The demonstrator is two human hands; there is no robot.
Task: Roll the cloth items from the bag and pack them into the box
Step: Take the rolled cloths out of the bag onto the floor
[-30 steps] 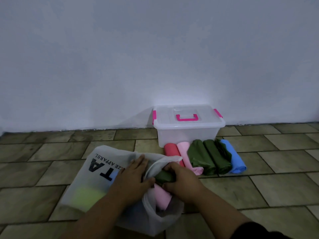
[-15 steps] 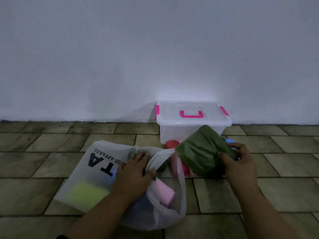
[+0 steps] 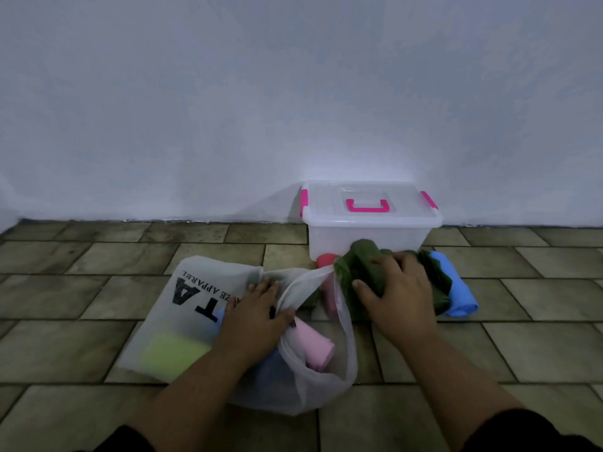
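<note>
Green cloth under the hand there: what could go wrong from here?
The green cloth under the right hand sits bunched on the finished rolls; rolling it there could knock them loose. The box has its lid on, so packing may stall. The bag handle stretches towards the cloth and might snag.

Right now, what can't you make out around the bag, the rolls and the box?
Head view only:
- Dark green cloth: the right hand covers it; rolled or loose, unclear.
- Red roll, pink roll: mostly behind the handle of the white translucent bag and that cloth.
- Bag contents: blurred colours through fabric.
- Clear plastic box: frosted walls hide its inside.
</note>
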